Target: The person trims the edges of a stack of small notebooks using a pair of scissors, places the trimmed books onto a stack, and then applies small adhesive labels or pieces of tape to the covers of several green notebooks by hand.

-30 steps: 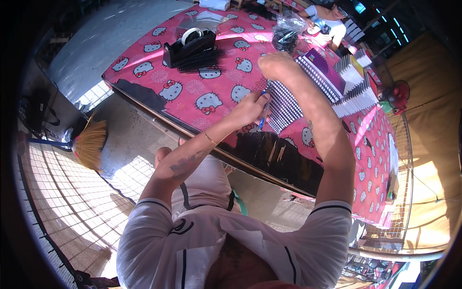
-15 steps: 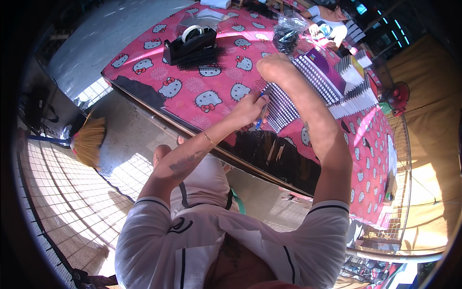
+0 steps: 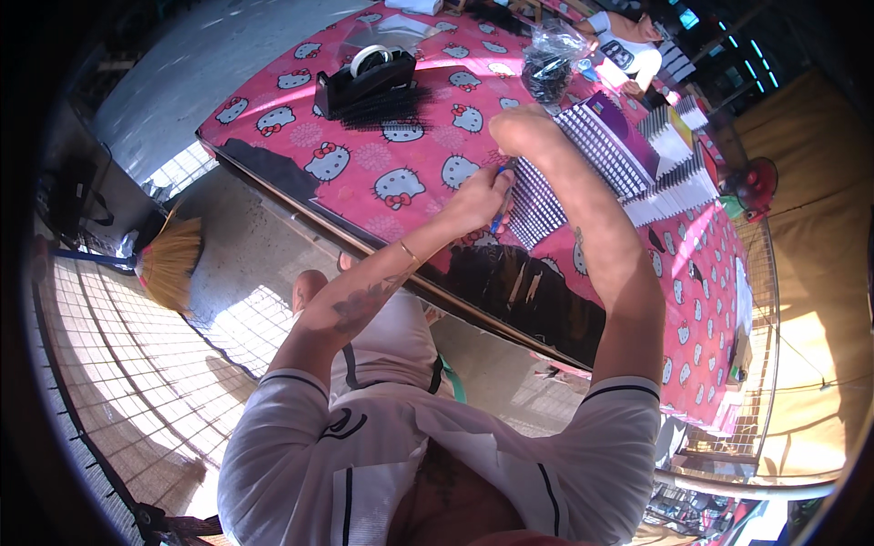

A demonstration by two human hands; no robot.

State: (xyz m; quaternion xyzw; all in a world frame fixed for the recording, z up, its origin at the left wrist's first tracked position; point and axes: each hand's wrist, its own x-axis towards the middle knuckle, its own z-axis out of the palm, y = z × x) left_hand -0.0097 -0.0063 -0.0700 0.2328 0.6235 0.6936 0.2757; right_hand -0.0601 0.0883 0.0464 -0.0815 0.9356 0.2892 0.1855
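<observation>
Black-and-white checked notebook (image 3: 539, 207) is lying on the pink-covered counter (image 3: 423, 155) just beside the left hand (image 3: 482, 197), which is gripping a slim blue tool (image 3: 497, 221); the right hand (image 3: 521, 128) is curling, any hold hidden. Slipping under pressure, the tool could be scarring the notebook.

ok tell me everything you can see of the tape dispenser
The tape dispenser is a black, low, long holder, plastic by its look, with a white roll standing in its top. It sits upright on the pink cloth, toward the table's far left, set at a slant. Black spiky strips lie against its near side, seemingly touching it.
</observation>
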